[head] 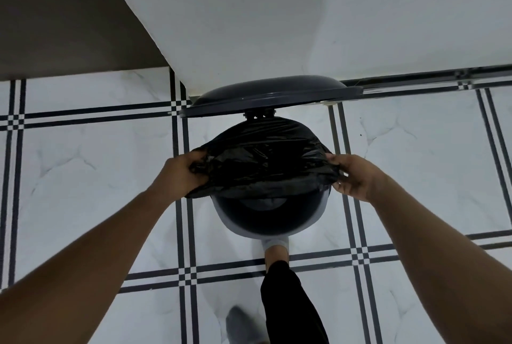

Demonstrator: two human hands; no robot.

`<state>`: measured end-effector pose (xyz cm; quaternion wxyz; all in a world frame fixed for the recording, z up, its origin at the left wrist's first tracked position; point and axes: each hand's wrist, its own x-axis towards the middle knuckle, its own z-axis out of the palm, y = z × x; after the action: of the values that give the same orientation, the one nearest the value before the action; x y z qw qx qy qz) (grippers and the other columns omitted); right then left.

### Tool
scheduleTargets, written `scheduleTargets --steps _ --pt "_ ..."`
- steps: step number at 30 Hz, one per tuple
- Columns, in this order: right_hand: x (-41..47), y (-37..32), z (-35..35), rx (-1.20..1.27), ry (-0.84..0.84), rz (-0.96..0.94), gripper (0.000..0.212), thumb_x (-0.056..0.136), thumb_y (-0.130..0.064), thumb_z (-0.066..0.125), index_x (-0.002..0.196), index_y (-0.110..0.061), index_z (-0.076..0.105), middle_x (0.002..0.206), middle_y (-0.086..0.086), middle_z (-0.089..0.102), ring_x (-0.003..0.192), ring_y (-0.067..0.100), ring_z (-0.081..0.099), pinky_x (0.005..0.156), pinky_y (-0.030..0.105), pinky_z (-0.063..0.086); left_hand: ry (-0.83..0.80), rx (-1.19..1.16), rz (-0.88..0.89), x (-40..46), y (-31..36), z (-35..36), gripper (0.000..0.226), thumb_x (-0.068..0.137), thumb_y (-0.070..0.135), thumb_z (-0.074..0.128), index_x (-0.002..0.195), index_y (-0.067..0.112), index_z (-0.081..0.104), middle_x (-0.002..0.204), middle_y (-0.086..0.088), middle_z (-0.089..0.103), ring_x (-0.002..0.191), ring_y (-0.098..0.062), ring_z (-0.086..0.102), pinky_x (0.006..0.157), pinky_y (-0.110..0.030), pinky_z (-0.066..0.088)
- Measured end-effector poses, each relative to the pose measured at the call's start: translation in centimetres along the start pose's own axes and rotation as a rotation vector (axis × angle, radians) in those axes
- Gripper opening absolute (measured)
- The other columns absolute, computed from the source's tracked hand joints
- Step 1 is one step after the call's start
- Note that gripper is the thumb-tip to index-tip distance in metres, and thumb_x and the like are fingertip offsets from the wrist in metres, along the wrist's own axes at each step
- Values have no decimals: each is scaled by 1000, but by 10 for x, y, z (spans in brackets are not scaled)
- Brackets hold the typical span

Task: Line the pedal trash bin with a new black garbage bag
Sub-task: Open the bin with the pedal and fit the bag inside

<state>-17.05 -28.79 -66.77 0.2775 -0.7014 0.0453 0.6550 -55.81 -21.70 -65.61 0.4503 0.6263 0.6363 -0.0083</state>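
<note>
A round pedal trash bin point(235, 226) with a pale outer wall and dark inside stands on the tiled floor below me. Its dark lid point(268, 94) is raised at the far side. A black garbage bag point(263, 160) is stretched over the far part of the bin's mouth; the near part of the mouth is uncovered. My left hand point(180, 174) grips the bag's left edge. My right hand point(354, 176) pinches the bag's right edge. My foot point(277, 249) rests at the bin's base, where the pedal is hidden.
A white wall point(249, 25) rises right behind the bin, with a brown surface point(55, 19) to its left. The floor point(83, 177) is white marble-look tile with dark striped borders. My other shoe point(241, 324) stands near the bottom edge.
</note>
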Motion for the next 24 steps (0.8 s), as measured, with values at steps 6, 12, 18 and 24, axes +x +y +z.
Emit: scheduleTargets --steps 6,12,18,24 --pt "-13 25 1 145 107 -69 18 85 -12 72 100 -17 80 94 -4 74 93 15 63 65 27 51 40 -297 -43 -41 2 30 55 62 15 71 108 44 64 105 10 69 95 -7 66 79 -17 51" --pt "-44 54 13 139 107 -172 22 84 -26 74 106 -22 75 95 -8 75 99 14 68 75 29 54 459 -540 -293 -93 -2 81 51 79 6 78 119 38 74 92 11 77 80 -18 73 86 -36 62" --pt "-50 73 13 -14 177 -309 51 79 9 61 121 -18 70 109 11 74 99 19 72 72 24 58 356 -508 -243 -118 9 112 87 66 19 82 144 43 51 110 7 76 97 -18 73 87 -39 61" --pt "-47 89 -5 -81 197 -225 42 84 8 63 115 -17 74 100 4 75 89 16 71 78 27 57 327 -404 -87 -131 19 128 111 67 18 93 157 38 31 117 42 58 108 15 58 84 -8 52"
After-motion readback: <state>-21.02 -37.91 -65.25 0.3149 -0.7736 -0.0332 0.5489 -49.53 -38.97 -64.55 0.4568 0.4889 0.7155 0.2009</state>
